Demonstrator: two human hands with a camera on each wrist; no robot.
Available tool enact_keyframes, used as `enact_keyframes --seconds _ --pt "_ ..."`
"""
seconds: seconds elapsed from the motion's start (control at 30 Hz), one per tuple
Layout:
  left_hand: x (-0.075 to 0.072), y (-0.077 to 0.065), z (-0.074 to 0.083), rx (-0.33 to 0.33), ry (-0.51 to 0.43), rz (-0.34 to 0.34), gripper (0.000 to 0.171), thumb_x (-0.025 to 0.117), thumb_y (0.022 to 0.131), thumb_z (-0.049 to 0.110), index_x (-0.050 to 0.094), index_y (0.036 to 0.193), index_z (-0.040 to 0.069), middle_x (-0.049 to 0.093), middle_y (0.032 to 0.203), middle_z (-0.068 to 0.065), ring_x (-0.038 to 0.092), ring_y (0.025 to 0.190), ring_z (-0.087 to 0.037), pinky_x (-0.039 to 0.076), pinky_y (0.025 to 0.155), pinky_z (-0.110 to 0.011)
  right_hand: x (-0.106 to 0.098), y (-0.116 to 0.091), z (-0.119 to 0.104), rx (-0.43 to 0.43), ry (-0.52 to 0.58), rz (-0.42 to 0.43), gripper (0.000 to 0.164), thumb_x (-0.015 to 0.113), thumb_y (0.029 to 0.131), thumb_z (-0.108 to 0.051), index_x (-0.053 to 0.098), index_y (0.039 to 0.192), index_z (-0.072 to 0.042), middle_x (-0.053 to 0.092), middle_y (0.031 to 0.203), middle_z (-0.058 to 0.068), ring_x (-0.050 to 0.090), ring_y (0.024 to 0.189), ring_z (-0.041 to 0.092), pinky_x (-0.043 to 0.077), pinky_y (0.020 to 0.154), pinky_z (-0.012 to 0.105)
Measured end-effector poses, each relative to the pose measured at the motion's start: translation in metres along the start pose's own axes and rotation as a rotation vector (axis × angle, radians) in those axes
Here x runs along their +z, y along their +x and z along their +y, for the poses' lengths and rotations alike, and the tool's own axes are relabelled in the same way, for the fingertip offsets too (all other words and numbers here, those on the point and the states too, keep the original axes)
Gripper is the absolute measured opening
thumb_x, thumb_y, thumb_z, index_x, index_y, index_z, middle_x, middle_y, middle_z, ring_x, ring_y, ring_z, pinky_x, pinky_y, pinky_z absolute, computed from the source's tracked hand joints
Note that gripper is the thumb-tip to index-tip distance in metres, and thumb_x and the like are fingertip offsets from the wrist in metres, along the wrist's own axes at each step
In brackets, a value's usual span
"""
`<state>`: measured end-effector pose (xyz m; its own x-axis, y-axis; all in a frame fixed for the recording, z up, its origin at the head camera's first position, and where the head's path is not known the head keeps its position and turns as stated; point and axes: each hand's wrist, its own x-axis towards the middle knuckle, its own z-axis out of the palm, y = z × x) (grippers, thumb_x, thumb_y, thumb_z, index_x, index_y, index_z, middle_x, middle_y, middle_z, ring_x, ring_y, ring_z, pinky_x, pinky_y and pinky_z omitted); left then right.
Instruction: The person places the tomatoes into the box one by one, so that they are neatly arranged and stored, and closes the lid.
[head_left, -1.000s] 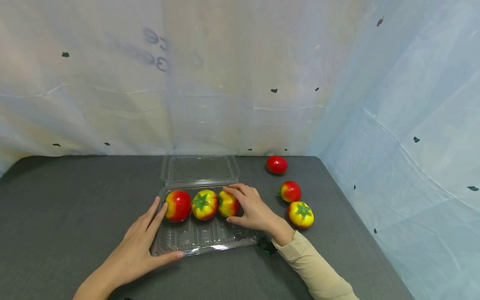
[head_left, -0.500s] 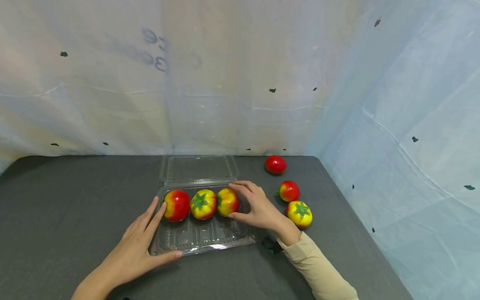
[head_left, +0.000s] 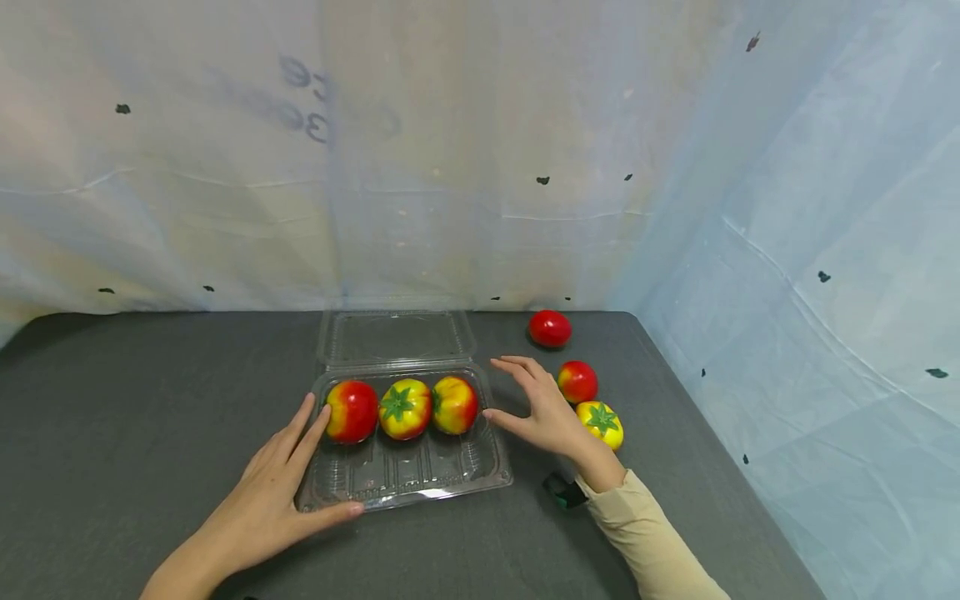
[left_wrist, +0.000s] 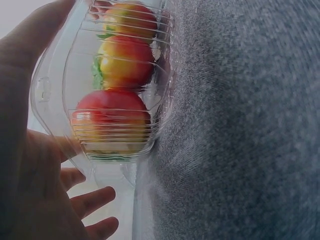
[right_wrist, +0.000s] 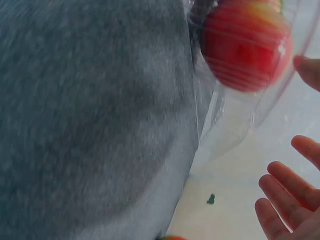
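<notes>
A clear plastic clamshell box (head_left: 408, 487) lies with its lid (head_left: 401, 337) folded back. Along the far side of its base sit three toy fruits: a red-and-yellow one (head_left: 352, 412) at the left, a yellow one with a green leafy top (head_left: 406, 409) in the middle, and another red-and-yellow one (head_left: 455, 406) at the right. My left hand (head_left: 262, 492) rests on the box's left side, fingers spread, thumb at the front rim. My right hand (head_left: 543, 412) hovers just off the right rim, fingers spread and holding nothing; the right wrist view shows its fingers (right_wrist: 290, 182) apart from the fruit.
To the right on the dark table (head_left: 150, 400) lie a red fruit (head_left: 551, 328) at the back, a red one (head_left: 577, 382) nearer, and a yellow one (head_left: 601, 425) partly behind my right wrist. Plastic sheeting (head_left: 465, 167) hangs behind the table and along its right side.
My right hand has let go of the right-hand fruit in the box and drawn away to the right, past the rim. The left hand has stayed on the box.
</notes>
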<state>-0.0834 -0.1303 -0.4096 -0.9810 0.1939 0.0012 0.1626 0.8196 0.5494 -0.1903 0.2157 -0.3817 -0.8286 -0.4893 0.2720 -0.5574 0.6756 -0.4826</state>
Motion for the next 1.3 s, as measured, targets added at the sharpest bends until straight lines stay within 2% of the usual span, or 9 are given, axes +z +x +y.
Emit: enact_keyframes --seconds 0.27,0.47,0.7,1.03,1.3 --pt "0.001 -0.002 0.0 0.022 -0.011 0.017 0.116 0.065 0.069 0.075 0.003 0.156 0.028 -0.009 0.162 -0.001 0.022 0.137 -0.048 0.022 0.095 -0.078 -0.012 -0.011 0.013 0.033 -0.024 0.056 0.068 0.077 0.081 -0.029 0.048 0.14 -0.012 0.046 0.141 0.011 0.045 0.127 0.03 0.041 0.102 0.054" --pt "0.003 -0.006 -0.003 0.047 -0.017 0.021 0.116 0.066 0.07 0.073 0.007 0.156 0.024 -0.005 0.162 -0.004 0.023 0.136 -0.051 0.021 0.099 -0.075 -0.013 -0.02 0.024 0.044 -0.056 0.09 0.064 0.075 0.082 -0.028 0.05 0.138 -0.009 0.048 0.138 0.014 0.046 0.126 0.031 0.041 0.101 0.054" --pt "0.004 -0.004 -0.004 0.062 -0.026 0.018 0.115 0.067 0.07 0.072 0.008 0.156 0.023 -0.005 0.162 -0.005 0.022 0.137 -0.052 0.02 0.1 -0.074 -0.02 -0.028 0.036 0.1 -0.085 0.169 0.059 0.075 0.082 -0.02 0.052 0.135 -0.004 0.045 0.139 0.023 0.039 0.129 0.041 0.029 0.103 0.063" --pt "0.001 -0.001 -0.002 0.03 0.006 0.015 0.118 0.064 0.068 0.077 0.006 0.156 0.024 -0.007 0.162 -0.004 0.023 0.136 -0.05 0.022 0.096 -0.078 -0.033 -0.028 0.046 0.188 -0.129 0.108 0.055 0.072 0.086 -0.02 0.053 0.136 -0.007 0.037 0.147 0.025 0.028 0.137 0.046 0.021 0.106 0.07" --pt "0.0 -0.001 -0.002 0.033 0.001 0.022 0.118 0.064 0.068 0.076 0.005 0.156 0.025 -0.006 0.162 -0.005 0.022 0.137 -0.05 0.022 0.097 -0.076 -0.042 -0.03 0.054 0.193 -0.146 0.058 0.052 0.069 0.087 -0.015 0.053 0.136 -0.005 0.035 0.148 0.027 0.026 0.138 0.049 0.021 0.107 0.071"
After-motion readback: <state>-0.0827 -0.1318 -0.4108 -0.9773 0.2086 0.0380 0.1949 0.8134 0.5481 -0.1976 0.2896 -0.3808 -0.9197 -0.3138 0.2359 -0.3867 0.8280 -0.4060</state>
